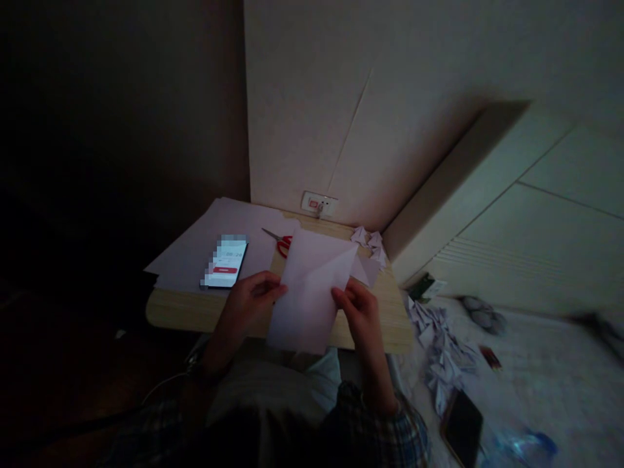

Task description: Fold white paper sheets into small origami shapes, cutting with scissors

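Counter (192, 311), pale wood grain: stands under and beyond my left fingers (273, 288) and right fingers (342, 300). To the left of my left fingers I find large white sheets (182, 250), overlapping, laid flat. Red-handled scissors (284, 246) lie beyond those same fingers, blades pointing left. Past my right fingers I record folded paper pieces (375, 239) near the far edge. Bed (550, 370), whitish, right of my right fingers: bears a heap of folded papers (441, 348), a dark phone (463, 422) and a blurred grey item (482, 315).

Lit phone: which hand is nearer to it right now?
Left. The left hand is close beside the lit phone; the right hand is farther off, across the paper sheet.
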{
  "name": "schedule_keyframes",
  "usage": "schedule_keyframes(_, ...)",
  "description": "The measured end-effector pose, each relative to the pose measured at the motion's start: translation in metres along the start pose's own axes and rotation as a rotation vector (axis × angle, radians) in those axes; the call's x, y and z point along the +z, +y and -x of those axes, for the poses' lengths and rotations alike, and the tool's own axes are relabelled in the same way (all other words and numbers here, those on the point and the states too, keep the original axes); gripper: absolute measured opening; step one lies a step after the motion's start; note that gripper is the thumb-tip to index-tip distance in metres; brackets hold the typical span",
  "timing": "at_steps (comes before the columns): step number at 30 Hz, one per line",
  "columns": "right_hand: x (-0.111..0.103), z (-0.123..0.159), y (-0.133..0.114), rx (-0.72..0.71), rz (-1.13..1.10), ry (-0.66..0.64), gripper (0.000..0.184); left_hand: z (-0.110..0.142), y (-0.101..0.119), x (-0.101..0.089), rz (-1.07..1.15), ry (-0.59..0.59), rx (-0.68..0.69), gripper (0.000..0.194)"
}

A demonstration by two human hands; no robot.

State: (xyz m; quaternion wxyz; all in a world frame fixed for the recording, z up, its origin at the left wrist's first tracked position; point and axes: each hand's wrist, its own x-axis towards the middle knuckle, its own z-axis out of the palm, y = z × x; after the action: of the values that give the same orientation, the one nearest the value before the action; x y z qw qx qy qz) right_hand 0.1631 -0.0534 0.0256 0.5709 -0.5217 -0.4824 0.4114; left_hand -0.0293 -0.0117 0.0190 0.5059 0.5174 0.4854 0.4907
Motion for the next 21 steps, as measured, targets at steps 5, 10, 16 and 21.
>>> schedule_keyframes(5,0.001,0.001,-0.004,-0.008,0.021,-0.019,0.019,0.000,-0.003,-0.001,-0.010,0.028,0.023,0.021)
schedule_keyframes(10,0.002,0.002,-0.008,0.012,0.095,-0.106,0.021,0.001,0.000,0.000,0.024,-0.071,-0.059,0.029)
schedule_keyframes(16,0.003,0.006,-0.015,-0.112,0.279,0.055,0.030,0.006,0.003,0.001,0.019,-0.130,-0.090,0.031)
schedule_keyframes(21,0.003,0.009,-0.017,-0.119,0.275,0.059,0.033,0.010,0.006,0.003,0.038,-0.142,-0.093,0.028)
